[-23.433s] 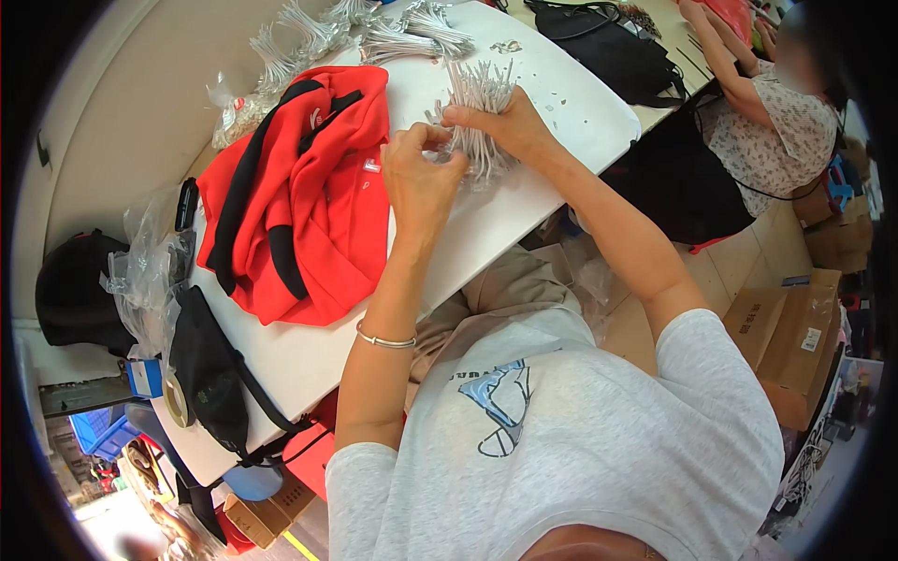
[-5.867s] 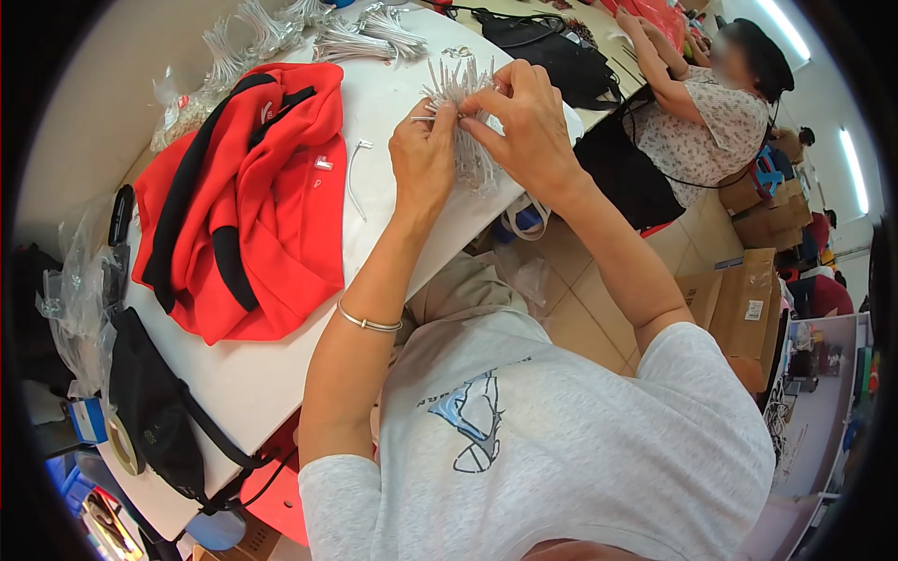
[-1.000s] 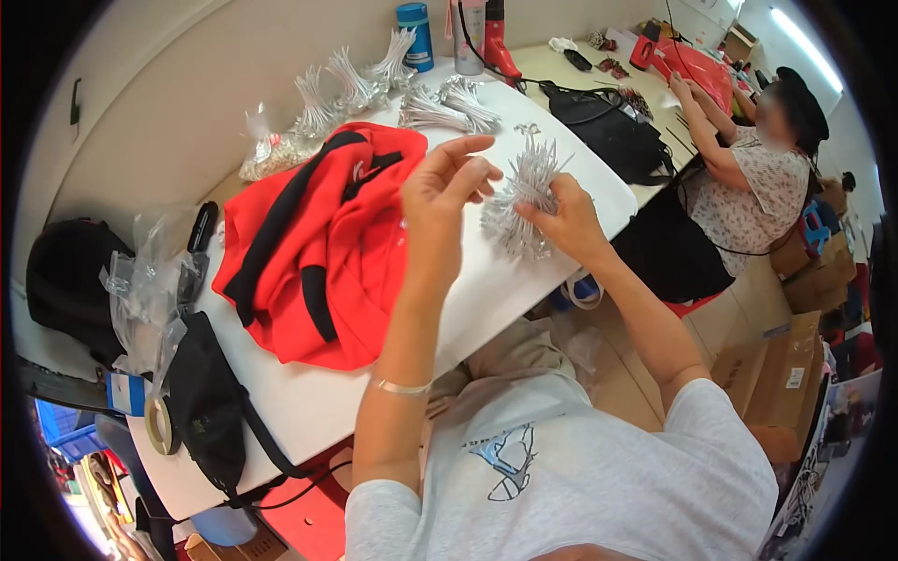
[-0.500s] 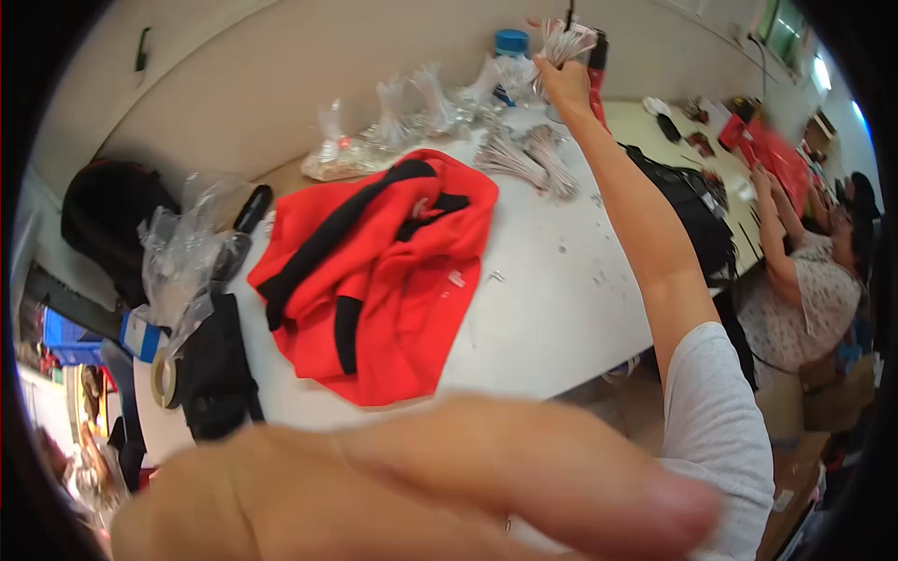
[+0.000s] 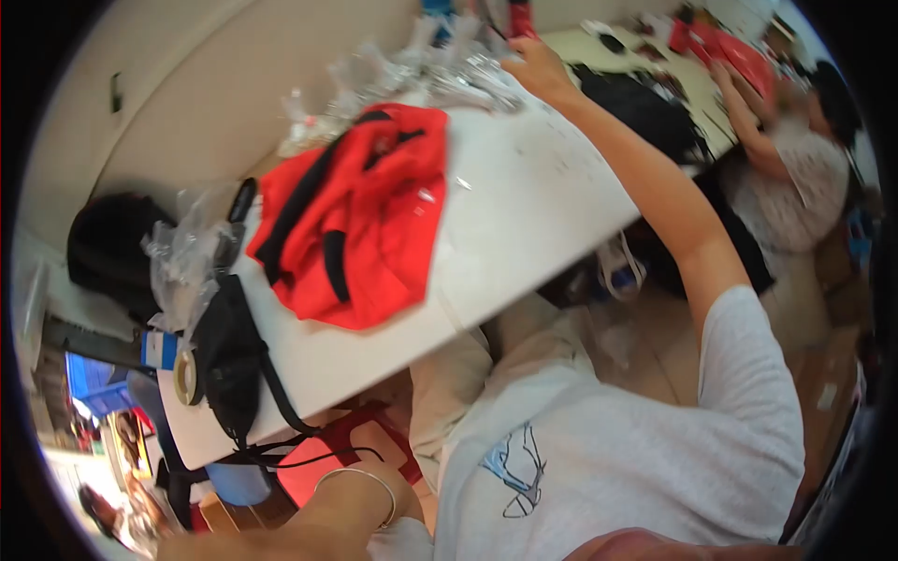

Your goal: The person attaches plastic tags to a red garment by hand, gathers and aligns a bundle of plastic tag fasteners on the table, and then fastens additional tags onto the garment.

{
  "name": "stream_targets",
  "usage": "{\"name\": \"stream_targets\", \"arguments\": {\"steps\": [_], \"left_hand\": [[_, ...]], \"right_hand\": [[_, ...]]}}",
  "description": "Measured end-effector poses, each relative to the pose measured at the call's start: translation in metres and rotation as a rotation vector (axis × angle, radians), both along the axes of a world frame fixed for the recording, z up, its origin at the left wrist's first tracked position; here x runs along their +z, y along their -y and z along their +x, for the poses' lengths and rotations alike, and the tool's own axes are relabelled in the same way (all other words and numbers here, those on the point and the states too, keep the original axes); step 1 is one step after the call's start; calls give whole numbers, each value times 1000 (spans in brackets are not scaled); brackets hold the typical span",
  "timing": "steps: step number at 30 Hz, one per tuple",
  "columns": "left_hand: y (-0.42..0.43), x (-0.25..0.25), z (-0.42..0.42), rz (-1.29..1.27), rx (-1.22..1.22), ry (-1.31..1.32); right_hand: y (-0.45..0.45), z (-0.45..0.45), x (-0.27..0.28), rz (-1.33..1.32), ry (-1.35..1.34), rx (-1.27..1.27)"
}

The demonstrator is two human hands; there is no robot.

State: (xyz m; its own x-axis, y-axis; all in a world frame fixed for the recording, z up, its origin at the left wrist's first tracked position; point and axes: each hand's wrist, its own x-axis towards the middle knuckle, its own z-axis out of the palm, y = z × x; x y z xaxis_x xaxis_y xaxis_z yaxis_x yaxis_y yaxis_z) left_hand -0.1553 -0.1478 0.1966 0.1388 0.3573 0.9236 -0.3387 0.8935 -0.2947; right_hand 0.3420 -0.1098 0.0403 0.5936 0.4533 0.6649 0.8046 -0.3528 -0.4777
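My right hand (image 5: 541, 73) reaches to the far side of the white table, fingers curled beside thin silvery-white bundled strands (image 5: 472, 79). Blur hides what lies between those fingers. A red object (image 5: 520, 17) stands just behind this hand. Low in the view is my left hand (image 5: 400, 491), below the table's front edge, with a bangle (image 5: 374, 484) on the wrist. Its fingers are hidden, so their pose does not show. A black strap (image 5: 323, 458) runs close to it. Between my arms a red and black garment (image 5: 365, 224) lies crumpled on the table (image 5: 505, 234).
A black pouch (image 5: 229, 360), a tape roll (image 5: 186, 376) and clear plastic bags (image 5: 182, 257) sit along the left end. A black bag (image 5: 641, 107) lies to the right. Beyond it, another person (image 5: 790, 178) handles a red item (image 5: 734, 61). A red stool (image 5: 327, 453) stands below the table.
The view has tilted down, showing my shirt and legs. My left hand has dropped from close before the camera to below the table edge. My right hand stays at the far side near the bundles.
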Motion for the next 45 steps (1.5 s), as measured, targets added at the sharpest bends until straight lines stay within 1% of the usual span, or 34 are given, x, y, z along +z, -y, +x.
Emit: {"name": "stream_targets", "arguments": {"steps": [1, 3, 4, 5, 6, 7, 8, 9, 11, 14, 15, 18, 19, 20, 22, 23, 24, 25, 26, 28, 30, 33, 36, 37, 38, 41, 42, 45], "left_hand": [[4, -7, -4, 94, 91, -68], [16, -34, -11, 251, 282, -185], [22, -48, -19, 335, 383, -255], [13, -66, -52, 265, 386, -354], [10, -70, -68, 212, 406, -434], [4, -78, -83, 215, 405, -441], [4, -78, -82, 278, 502, -525], [4, -78, -81, 342, 602, -602], [5, -76, -75, 469, 817, -750], [9, -66, -52, 663, 1181, -922], [11, -65, -54, 662, 1196, -906], [-6, -63, -96, 629, 1274, -894], [1, -64, -90, 605, 1303, -876], [-29, -73, -146, 572, 1338, -842], [-54, -91, -207, 509, 1404, -786], [-55, -98, -214, 475, 1436, -769], [-55, -109, -238, 443, 1467, -756], [-54, -117, -240, 410, 1497, -732], [-73, -128, -269, 382, 1527, -699], [-77, -130, -245, 336, 1582, -623], [-63, -137, -206, 264, 1606, -587], [-18, -130, -152, 192, 1635, -641], [19, -96, -99, 234, 1658, -737], [34, -80, -63, 253, 1668, -755], [58, -63, -9, 267, 1679, -763], [70, -48, 24, 272, 1702, -761], [65, -46, 18, 270, 1714, -768], [67, -28, 66, 240, 1758, -787]], "right_hand": [[19, -7, 4, -132, 8, 11], [48, -31, 6, -109, -55, 117], [49, -46, 19, -293, -113, 96], [68, -59, 15, -149, -391, 376], [80, -81, 23, 25, -643, 666], [97, -105, 23, 29, -651, 666], [123, -152, 32, 148, -632, 862], [141, -180, 36, 269, -600, 1059], [158, -192, 30, 273, -605, 1059], [170, -206, 43, 297, -558, 1082], [172, -209, 49, 305, -541, 1090], [185, -219, 58, 336, -501, 1102], [189, -219, 65, 337, -474, 1108], [192, -217, 75, 332, -429, 1118], [200, -213, 95, 327, -354, 1140], [199, -211, 99, 322, -326, 1154], [196, -208, 106, 319, -303, 1167], [195, -206, 115, 317, -270, 1179], [195, -204, 125, 322, -229, 1189], [196, -200, 144, 343, -143, 1204], [203, -193, 157, 330, -90, 1203], [209, -190, 152, 327, -118, 1200], [215, -199, 125, 413, -206, 1162], [218, -204, 119, 448, -224, 1149], [220, -207, 117, 481, -233, 1136], [231, -208, 117, 549, -225, 1098], [234, -209, 116, 568, -229, 1090], [232, -208, 122, 608, -237, 1080]]}}
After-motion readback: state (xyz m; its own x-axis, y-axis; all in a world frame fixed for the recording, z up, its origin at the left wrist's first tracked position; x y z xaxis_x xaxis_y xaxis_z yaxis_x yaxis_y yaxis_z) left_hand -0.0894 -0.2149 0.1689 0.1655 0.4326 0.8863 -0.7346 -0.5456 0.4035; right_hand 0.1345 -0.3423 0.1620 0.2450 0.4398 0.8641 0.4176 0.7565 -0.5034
